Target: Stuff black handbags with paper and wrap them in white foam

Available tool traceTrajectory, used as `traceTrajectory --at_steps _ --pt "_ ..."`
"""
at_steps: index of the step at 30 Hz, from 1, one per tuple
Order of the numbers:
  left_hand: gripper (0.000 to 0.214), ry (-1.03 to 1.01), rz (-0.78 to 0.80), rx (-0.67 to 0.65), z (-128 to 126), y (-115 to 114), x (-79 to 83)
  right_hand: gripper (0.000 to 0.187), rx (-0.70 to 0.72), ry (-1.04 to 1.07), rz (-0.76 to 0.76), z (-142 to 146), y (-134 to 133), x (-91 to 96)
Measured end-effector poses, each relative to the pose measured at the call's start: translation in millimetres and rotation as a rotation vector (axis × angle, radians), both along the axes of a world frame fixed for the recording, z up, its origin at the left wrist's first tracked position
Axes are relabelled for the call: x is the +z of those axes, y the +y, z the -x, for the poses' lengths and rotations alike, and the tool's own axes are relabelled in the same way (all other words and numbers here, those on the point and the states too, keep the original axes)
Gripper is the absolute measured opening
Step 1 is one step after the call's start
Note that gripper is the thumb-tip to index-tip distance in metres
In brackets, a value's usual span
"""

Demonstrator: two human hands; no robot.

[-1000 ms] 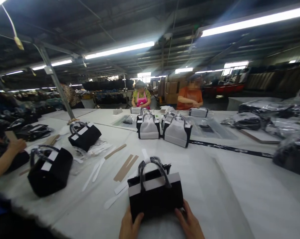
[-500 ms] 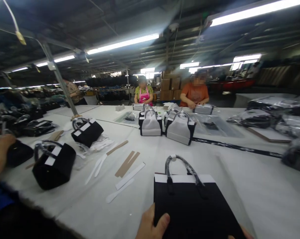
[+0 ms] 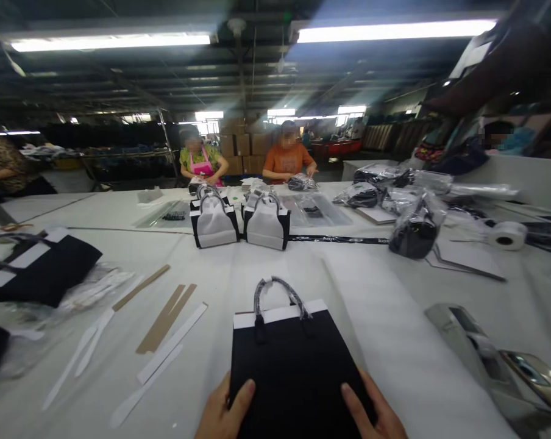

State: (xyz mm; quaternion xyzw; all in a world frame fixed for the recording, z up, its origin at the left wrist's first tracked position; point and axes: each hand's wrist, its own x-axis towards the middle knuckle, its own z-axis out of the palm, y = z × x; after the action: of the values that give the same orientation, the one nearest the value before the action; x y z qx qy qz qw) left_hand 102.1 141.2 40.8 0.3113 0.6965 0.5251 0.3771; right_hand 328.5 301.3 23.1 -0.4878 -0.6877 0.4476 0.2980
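A black handbag (image 3: pixel 294 366) with a white band along its top and plastic-wrapped handles lies flat on the white table (image 3: pixel 394 305) right in front of me. My left hand (image 3: pixel 223 411) grips its lower left corner, thumb on top. My right hand (image 3: pixel 371 411) holds the lower right corner, with the thumb pressed on the bag's face. Both hands are cut off by the bottom edge of the view.
Cardboard and white strips (image 3: pixel 166 323) lie left of the bag. Two grey-and-black bags (image 3: pixel 239 222) stand farther back. Another black bag (image 3: pixel 33 268) sits at left. A tape dispenser (image 3: pixel 481 353), a tape roll (image 3: pixel 506 235) and plastic-wrapped bags (image 3: pixel 412 228) are at right. Two people work across the table.
The bag went from standing upright to lying flat, handles pointing away from me. My view swung to the right, bringing the tape dispenser and wrapped bags into sight.
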Motion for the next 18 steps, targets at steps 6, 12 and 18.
traceTrajectory --at_steps 6,12,18 --pt "0.06 -0.232 0.017 0.082 16 25 -18.7 0.066 0.008 -0.055 0.023 25 12 -15.8" --pt "0.059 -0.456 0.037 0.142 24 29 -32.3 0.062 0.037 0.086 0.102 31 24 -19.4" --pt "0.057 -0.588 0.0 0.344 32 36 -63.7 0.071 0.134 0.537 0.705 41 46 -4.3"
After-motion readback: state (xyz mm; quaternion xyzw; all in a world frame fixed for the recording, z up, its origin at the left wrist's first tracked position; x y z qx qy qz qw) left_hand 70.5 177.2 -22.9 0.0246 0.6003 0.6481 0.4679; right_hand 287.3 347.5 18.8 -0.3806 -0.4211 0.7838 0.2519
